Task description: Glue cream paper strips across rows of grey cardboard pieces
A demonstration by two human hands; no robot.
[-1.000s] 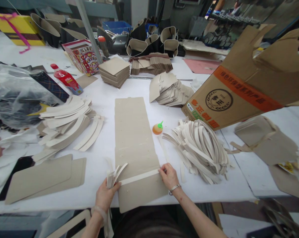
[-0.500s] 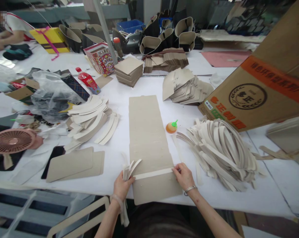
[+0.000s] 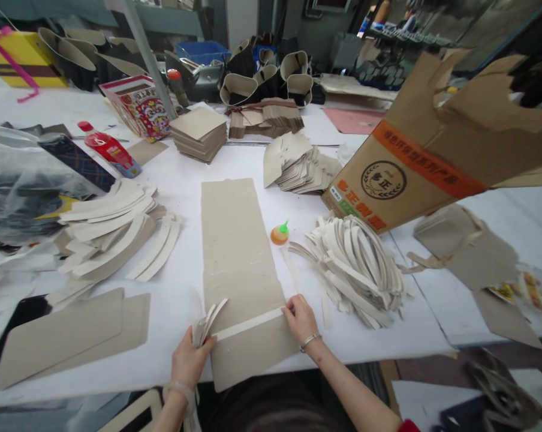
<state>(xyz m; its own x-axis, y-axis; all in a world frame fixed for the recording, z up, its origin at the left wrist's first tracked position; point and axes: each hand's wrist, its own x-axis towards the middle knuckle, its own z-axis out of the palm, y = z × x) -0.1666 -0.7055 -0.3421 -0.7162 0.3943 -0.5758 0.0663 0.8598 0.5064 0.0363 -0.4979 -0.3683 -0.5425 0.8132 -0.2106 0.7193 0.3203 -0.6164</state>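
A pale narrow strip [image 3: 248, 324] lies across the lower part of a long grey-beige board [image 3: 237, 240], which rests on the white table. My left hand [image 3: 192, 357] is closed round a bundle of similar strips [image 3: 205, 324], its thumb at the left end of the strip on the board. At the board's right edge, my right hand [image 3: 301, 321] pinches the other end of that strip. A small round glue bottle [image 3: 280, 234] with a green nozzle stands just right of the board.
A big heap of strips [image 3: 356, 270] lies on the right, before a cardboard box [image 3: 388, 180]. Curved pieces [image 3: 113, 234] and flat boards [image 3: 73, 336] are on the left. Stacked cards [image 3: 199, 135], a red bottle [image 3: 109, 150] and a patterned box [image 3: 140, 111] stand farther back.
My view has turned to the right, so the scene sits farther left in the picture. Both hands keep hold of the strip across the board, in nearly the same place on it.
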